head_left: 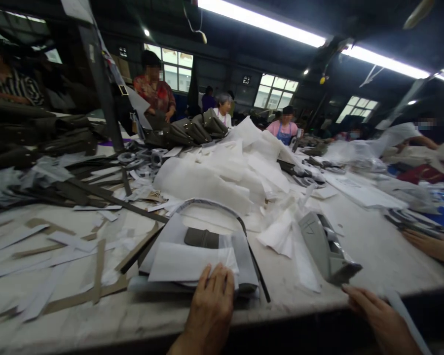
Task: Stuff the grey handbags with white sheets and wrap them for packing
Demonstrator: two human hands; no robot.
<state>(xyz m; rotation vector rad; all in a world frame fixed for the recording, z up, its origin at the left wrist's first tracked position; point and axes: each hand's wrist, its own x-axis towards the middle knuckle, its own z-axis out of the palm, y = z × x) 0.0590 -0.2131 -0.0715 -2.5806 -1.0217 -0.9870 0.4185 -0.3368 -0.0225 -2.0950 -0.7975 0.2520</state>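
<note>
Many scraps over the table point(77, 320): pale strips point(72, 241) at left, a tall heap of white material point(222, 172) beyond the grey bag piece point(203, 238), crumpled white sheeting point(281, 234) between that and a tape dispenser point(315, 246). Farther right, another person's hand point(432, 246) on dark banded pieces point(418, 221). Near the table's edge, the grey bag piece, flat, with its arched loop point(209, 200) away from the edge, toward the heap; long axis hard to judge (foreshortened), but for the pale sheet point(188, 262) on top, crosswise, roughly along the edge. Over that sheet's right end, left hand point(210, 301), flat, fingers extended, no grip. Just beside the dispenser's dark nose, right hand point(377, 310), fingers loosely stretched; cannot tell about any hold.
</note>
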